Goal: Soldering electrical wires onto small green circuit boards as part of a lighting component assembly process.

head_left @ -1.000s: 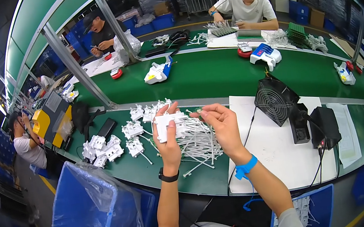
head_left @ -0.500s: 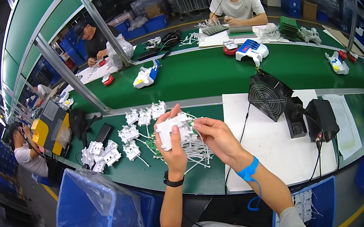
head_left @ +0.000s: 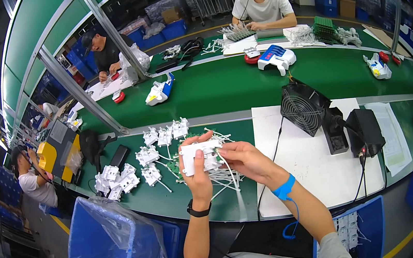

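Observation:
My left hand [head_left: 199, 182] is closed around a white plastic housing [head_left: 193, 158], its thumb lying across the front. The fingers of my right hand [head_left: 248, 161] are pinched at the housing's right edge, on a white cable [head_left: 231, 171] that hangs down from there. Whether a small board sits under those fingertips is hidden. Behind and below the hands lies a heap of white cables [head_left: 219, 178] with green circuit boards [head_left: 172, 166]. Left of it, several white housings with cables [head_left: 151, 174] stand in loose rows, beside a pile of white housings [head_left: 116, 181].
A black fan [head_left: 304, 108] and a black power box [head_left: 365, 131] stand on a white sheet [head_left: 287, 186] to the right. Beyond runs a green conveyor [head_left: 212, 94] carrying white-and-blue shells [head_left: 276, 59]. A lined blue bin [head_left: 102, 247] stands front left. Co-workers sit across and at left.
My right hand has come down and closer against the housing, and the green board seen at its fingertips no longer shows. The housing has turned more level in my left hand.

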The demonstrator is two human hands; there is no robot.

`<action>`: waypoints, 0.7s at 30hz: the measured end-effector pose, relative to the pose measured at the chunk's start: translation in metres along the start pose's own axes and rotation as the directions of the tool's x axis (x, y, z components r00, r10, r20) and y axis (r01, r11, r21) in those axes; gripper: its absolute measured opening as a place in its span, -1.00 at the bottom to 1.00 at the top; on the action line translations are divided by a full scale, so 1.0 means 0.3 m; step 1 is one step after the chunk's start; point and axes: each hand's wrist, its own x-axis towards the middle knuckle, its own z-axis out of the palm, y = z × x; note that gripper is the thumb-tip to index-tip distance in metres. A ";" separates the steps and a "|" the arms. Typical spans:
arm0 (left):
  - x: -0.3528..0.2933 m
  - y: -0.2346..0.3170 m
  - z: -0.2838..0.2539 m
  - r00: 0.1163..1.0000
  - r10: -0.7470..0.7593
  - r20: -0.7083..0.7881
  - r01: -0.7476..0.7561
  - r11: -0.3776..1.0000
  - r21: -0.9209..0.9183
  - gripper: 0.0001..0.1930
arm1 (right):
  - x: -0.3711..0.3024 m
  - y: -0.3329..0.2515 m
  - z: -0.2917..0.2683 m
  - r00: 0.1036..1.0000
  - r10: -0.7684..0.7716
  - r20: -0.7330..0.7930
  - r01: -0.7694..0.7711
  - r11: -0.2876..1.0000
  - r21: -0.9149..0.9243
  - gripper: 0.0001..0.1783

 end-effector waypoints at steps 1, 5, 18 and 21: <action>0.002 0.002 0.003 0.999 -0.024 0.021 0.025 1.000 -0.016 -0.65 | -0.006 0.001 -0.015 1.000 -0.002 -0.002 0.002 1.000 0.000 -0.74; 0.005 -0.021 -0.003 0.969 -0.189 0.157 0.221 0.951 -0.217 -0.56 | -0.028 -0.011 -0.062 0.941 -0.322 -0.102 0.254 0.874 -0.415 -0.79; 0.003 -0.109 0.044 0.782 -0.461 0.420 0.340 0.880 0.333 -0.62 | -0.181 -0.122 -0.120 0.848 -0.528 -0.043 0.187 0.374 -0.908 -0.74; 0.000 -0.159 0.080 0.861 -0.423 0.284 0.338 0.891 0.303 -0.61 | -0.234 -0.141 -0.182 0.885 -0.403 -0.232 -0.027 0.453 -0.891 -0.73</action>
